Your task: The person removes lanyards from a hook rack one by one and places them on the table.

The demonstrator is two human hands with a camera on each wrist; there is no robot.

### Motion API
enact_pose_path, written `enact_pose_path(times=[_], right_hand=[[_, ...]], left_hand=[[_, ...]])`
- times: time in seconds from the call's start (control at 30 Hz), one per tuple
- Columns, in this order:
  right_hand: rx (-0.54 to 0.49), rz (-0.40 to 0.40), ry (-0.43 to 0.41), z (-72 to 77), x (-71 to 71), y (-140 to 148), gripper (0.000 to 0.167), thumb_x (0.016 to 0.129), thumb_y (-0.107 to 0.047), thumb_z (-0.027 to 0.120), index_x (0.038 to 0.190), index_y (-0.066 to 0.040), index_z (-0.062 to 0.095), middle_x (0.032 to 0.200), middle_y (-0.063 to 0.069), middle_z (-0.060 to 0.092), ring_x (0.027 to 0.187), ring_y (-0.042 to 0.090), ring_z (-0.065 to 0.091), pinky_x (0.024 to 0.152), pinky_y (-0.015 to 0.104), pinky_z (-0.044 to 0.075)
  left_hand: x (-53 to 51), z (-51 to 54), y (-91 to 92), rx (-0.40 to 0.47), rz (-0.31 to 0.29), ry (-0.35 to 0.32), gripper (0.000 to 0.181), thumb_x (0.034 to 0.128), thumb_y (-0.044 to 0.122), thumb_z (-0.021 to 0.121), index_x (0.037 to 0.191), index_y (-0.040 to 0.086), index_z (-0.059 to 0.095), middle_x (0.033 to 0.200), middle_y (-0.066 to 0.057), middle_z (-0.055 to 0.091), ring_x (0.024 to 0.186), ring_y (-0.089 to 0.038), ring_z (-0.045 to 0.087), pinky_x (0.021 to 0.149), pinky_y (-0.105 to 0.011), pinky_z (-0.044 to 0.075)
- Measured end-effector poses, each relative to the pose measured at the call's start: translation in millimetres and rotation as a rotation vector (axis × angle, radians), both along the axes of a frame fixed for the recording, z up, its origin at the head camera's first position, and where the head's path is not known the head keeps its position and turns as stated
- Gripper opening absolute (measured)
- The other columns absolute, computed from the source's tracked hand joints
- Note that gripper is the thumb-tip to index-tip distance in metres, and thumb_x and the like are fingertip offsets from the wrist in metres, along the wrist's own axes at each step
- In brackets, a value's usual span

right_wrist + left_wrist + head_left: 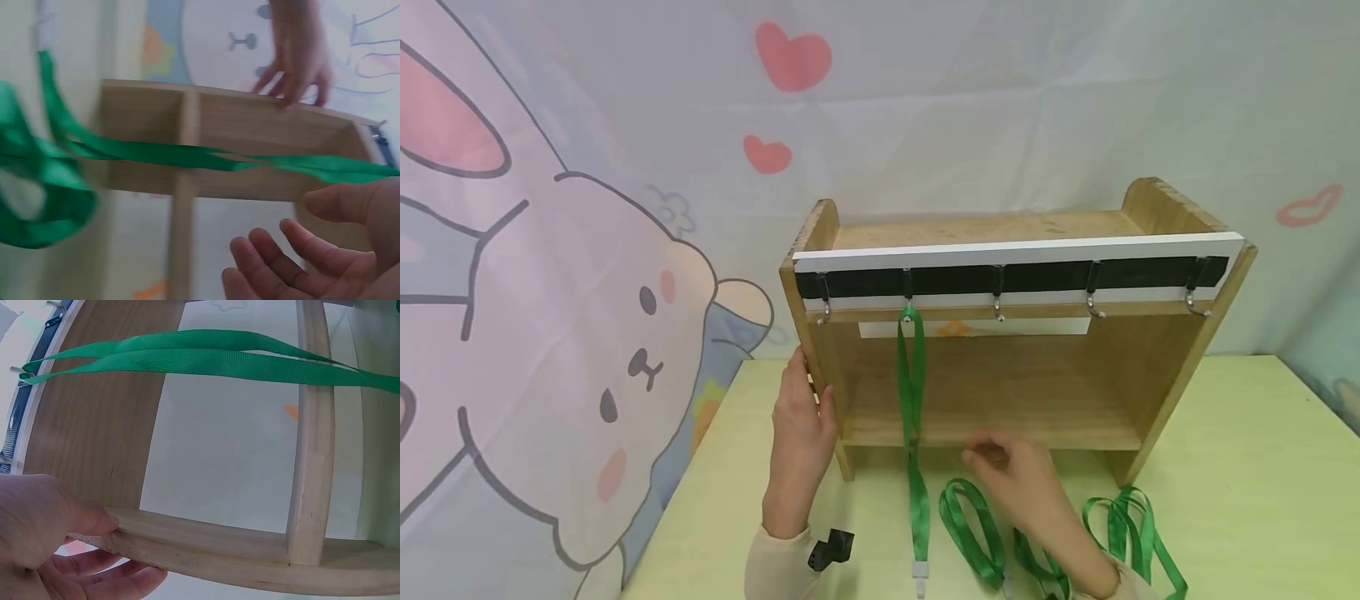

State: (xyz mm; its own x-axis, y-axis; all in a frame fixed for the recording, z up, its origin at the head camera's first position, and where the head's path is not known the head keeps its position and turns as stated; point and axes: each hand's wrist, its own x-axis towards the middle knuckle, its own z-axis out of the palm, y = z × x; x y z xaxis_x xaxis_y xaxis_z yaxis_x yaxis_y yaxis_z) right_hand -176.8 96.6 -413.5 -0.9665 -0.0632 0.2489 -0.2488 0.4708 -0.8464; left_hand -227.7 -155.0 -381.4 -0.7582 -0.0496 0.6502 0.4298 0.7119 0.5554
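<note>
My left hand [801, 417] grips the left side panel of a small wooden shelf [1000, 387]; in the left wrist view its thumb lies on the inner face and its fingers on the outside. A green lanyard [912, 392] hangs by its loop from the second hook from the left, its clip end down near the tabletop. To the right of that lanyard, my right hand [1018, 483] hovers in front of the lower shelf, fingers loosely bent and nothing in them. Below it lie a coiled green lanyard [973, 533] and another lanyard [1037, 567], partly hidden by the right forearm.
Across the shelf's top front runs a white strip with a black band [1045, 279] bearing several metal hooks. Another green lanyard [1131, 533] lies at the right on the pale green table [1262, 467]. A cartoon-printed cloth [1000, 108] hangs behind.
</note>
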Motion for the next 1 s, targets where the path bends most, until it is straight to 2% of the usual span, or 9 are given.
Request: enact_pose_path(times=[0.2, 0.33, 0.6, 0.77, 1.0], right_hand=[[-0.056, -0.014, 0.218, 22.7, 1.8, -9.4, 0.012, 0.092, -0.003, 0.071, 0.104, -0.003, 0.073, 0.099, 0.004, 0.074, 0.088, 0.016, 0.069, 0.079, 0.033, 0.059], [-0.123, -0.03, 0.323, 34.2, -0.9, -18.1, 0.014, 0.091, -0.002, 0.073, 0.104, -0.006, 0.072, 0.099, 0.003, 0.073, 0.087, 0.014, 0.069, 0.077, 0.03, 0.06], [-0.237, -0.07, 0.583, 46.3, -10.8, -41.2, 0.019, 0.083, 0.004, 0.079, 0.1, -0.002, 0.071, 0.096, 0.003, 0.072, 0.081, 0.016, 0.068, 0.073, 0.025, 0.059], [-0.299, -0.095, 0.606, 51.4, -14.6, -54.1, 0.022, 0.084, 0.0, 0.08, 0.104, -0.003, 0.07, 0.097, 0.002, 0.07, 0.085, 0.019, 0.066, 0.074, 0.027, 0.058], [-0.316, -0.171, 0.592, 57.7, -24.0, -68.6, 0.03, 0.084, -0.007, 0.082, 0.107, 0.0, 0.065, 0.1, 0.009, 0.065, 0.09, 0.021, 0.063, 0.078, 0.029, 0.054]], left_hand=[[-0.7, -1.9, -1.9, 0.004, 0.004, -0.011, 0.058, 0.0936, -0.011, 0.062, 0.145, -0.012, 0.035, 0.128, -0.03, 0.052, 0.111, -0.044, 0.062, 0.078, -0.05, 0.061], [-2.3, -2.5, -1.8, 0.009, 0.001, 0.0, 0.057, 0.0938, -0.012, 0.062, 0.145, -0.011, 0.035, 0.127, -0.029, 0.052, 0.109, -0.043, 0.063, 0.076, -0.049, 0.061], [-1.3, -0.9, -1.3, 0.012, -0.005, 0.013, 0.058, 0.0933, -0.012, 0.062, 0.145, -0.01, 0.036, 0.13, -0.029, 0.052, 0.112, -0.044, 0.062, 0.078, -0.051, 0.061], [-2.6, -1.4, -2.2, 0.001, -0.005, 0.035, 0.058, 0.0927, -0.013, 0.062, 0.145, -0.01, 0.037, 0.13, -0.03, 0.052, 0.113, -0.045, 0.062, 0.077, -0.051, 0.06], [-3.9, -2.7, -2.4, -0.004, -0.013, 0.071, 0.057, 0.0919, -0.013, 0.063, 0.143, -0.01, 0.038, 0.127, -0.03, 0.053, 0.109, -0.045, 0.063, 0.076, -0.05, 0.061]])
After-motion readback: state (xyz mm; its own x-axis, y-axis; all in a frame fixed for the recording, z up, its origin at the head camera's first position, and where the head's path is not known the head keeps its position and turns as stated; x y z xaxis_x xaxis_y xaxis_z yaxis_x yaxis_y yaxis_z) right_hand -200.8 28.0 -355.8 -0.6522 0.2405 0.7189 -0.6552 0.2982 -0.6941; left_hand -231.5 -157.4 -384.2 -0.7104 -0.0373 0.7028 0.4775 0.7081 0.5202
